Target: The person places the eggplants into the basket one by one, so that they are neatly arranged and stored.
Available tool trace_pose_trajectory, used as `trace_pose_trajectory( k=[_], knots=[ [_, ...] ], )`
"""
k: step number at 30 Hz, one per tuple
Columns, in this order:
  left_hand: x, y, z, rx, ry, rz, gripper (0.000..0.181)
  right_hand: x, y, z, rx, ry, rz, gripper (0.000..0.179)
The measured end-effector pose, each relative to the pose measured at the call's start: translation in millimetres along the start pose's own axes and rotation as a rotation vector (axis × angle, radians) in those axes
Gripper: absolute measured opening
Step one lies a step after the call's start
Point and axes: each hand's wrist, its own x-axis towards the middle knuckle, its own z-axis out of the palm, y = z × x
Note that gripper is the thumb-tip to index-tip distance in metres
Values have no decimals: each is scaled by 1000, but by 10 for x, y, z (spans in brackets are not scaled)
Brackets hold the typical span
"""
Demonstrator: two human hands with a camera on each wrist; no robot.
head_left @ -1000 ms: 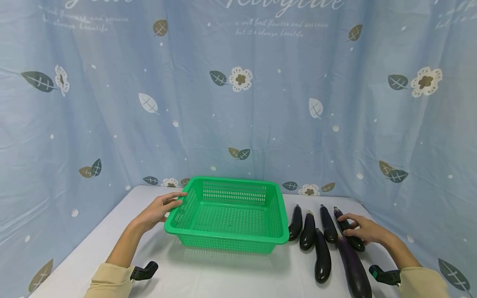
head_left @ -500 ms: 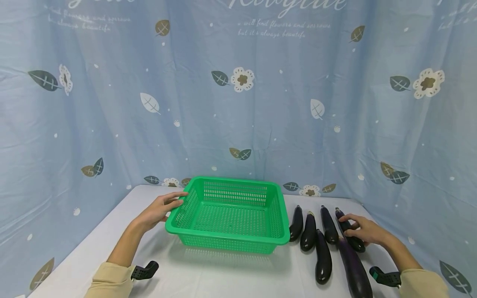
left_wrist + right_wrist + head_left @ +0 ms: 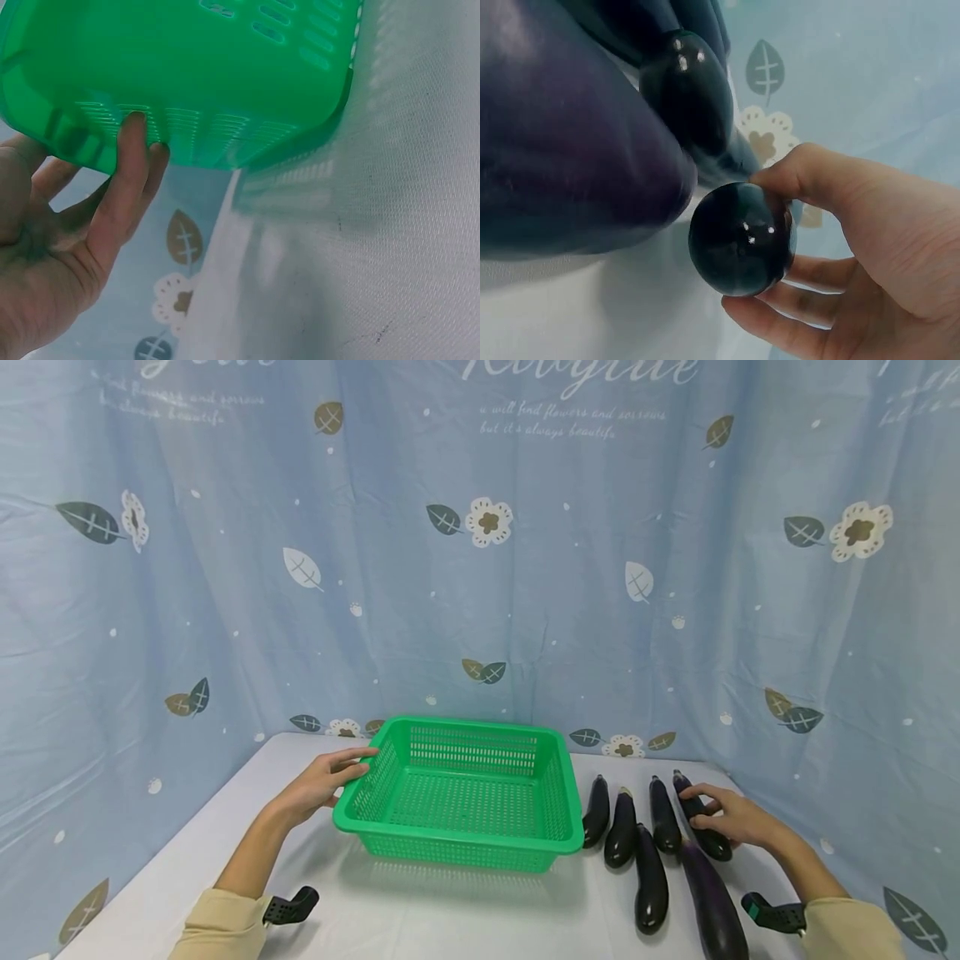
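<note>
Green plastic basket (image 3: 457, 836), rectangular, slotted walls, perforated floor in full sight, smooth flared rim, sits mid-table toward the back edge, walls slightly see-through. Left hand (image 3: 315, 785) grips its left side, fingers over the rim and against the outer wall. Right hand (image 3: 735, 818) has thumb and fingers curled round the held eggplant (image 3: 739, 240), glossy, near-black, round blunt end, by the table's right edge; can't tell if it's lifted. Nearby: long purple eggplant (image 3: 712, 902), duller skin, thick end toward the front right corner; four smaller eggplants (image 3: 651, 881), shiny, tapered, stems pointing roughly to the back edge, leftmost just beside the basket. Table (image 3: 420, 918) white, fine woven texture. Widest room is in front of the basket; only a narrow gap to the eggplants. Soft creased blue curtain (image 3: 397, 602) close behind the back edge, limits reach that way
</note>
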Motion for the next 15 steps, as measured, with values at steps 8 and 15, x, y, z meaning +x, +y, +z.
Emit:
trace_pose_trajectory(
  k=[8, 15],
  knots=[
    [3, -7, 0, 9, 3, 5, 58, 21, -108, 7, -6, 20, -38, 48],
    [19, -6, 9, 3, 18, -5, 58, 38, -291, -17, 2, 47, -131, 47]
  ],
)
